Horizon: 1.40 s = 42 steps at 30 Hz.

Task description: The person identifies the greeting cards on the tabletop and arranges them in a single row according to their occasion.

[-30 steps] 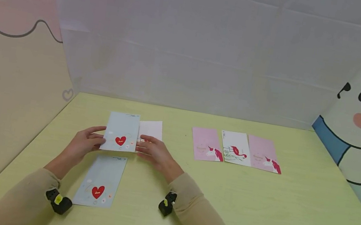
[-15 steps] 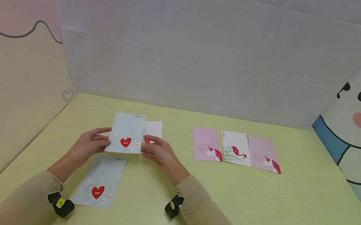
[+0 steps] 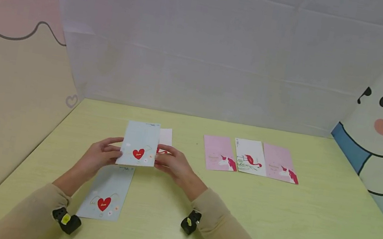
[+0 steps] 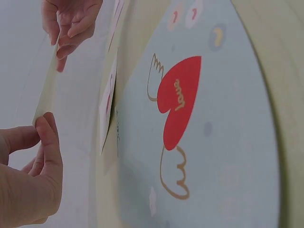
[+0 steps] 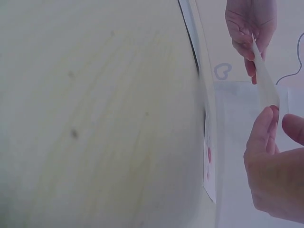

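Observation:
My left hand [image 3: 98,155] pinches the left edge of a pale blue card [image 3: 139,136] between thumb and fingers. It bears a red heart near its bottom and hangs above the table, tilted up towards me. In the right wrist view, the fingertips of my right hand [image 5: 270,161] touch the card's other edge, with the thumb standing apart from it. A matching blue heart card [image 3: 106,191] lies on the table below; its winged heart fills much of the left wrist view. Behind the held card, a white card [image 3: 165,135] is mostly hidden.
Towards the right lie a pink unicorn card [image 3: 217,148], a white flamingo card [image 3: 248,149] and another pink unicorn card [image 3: 276,157], side by side. A pale sheet [image 3: 204,55] forms the backdrop behind the light wooden table [image 3: 254,220].
Both hands have moved to the right with the pale blue card, which covers more of the white card behind it. The cards on the table have stayed put.

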Available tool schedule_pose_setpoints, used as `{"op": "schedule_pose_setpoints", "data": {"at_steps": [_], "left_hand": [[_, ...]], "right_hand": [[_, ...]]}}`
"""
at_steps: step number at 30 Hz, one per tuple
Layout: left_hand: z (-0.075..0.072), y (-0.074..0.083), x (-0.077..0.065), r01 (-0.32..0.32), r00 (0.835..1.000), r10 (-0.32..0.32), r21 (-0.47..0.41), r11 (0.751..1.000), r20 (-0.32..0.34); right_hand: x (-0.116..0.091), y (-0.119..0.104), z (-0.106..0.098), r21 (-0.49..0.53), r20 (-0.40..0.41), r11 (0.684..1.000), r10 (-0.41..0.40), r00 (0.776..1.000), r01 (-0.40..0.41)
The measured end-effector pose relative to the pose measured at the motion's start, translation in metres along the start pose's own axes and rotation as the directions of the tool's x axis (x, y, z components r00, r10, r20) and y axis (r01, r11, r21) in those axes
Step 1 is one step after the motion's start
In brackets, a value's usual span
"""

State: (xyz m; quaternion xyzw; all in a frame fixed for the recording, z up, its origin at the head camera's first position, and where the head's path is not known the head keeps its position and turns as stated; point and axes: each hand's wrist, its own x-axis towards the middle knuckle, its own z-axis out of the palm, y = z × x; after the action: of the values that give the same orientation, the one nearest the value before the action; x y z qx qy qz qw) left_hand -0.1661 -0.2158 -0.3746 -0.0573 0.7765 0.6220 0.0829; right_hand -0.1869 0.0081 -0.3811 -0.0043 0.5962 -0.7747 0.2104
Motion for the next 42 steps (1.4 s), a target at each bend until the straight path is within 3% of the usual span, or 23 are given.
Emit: {"op": "schedule_pose_setpoints", "data": {"at_steps": [19, 42], "left_hand": [[0.015, -0.004, -0.006, -0.026, 0.997, 0.028, -0.033, 0.999, 0.077], [0.029, -0.01, -0.016, -0.029, 0.996, 0.026, 0.026, 0.999, 0.091]], "right_hand": [[-0.015, 0.001, -0.014, -0.114, -0.007, 0.993, -0.002, 1.0, 0.001], [-0.031, 0.003, -0.031, -0.177, 0.022, 0.984, -0.026, 0.999, 0.03]]}}
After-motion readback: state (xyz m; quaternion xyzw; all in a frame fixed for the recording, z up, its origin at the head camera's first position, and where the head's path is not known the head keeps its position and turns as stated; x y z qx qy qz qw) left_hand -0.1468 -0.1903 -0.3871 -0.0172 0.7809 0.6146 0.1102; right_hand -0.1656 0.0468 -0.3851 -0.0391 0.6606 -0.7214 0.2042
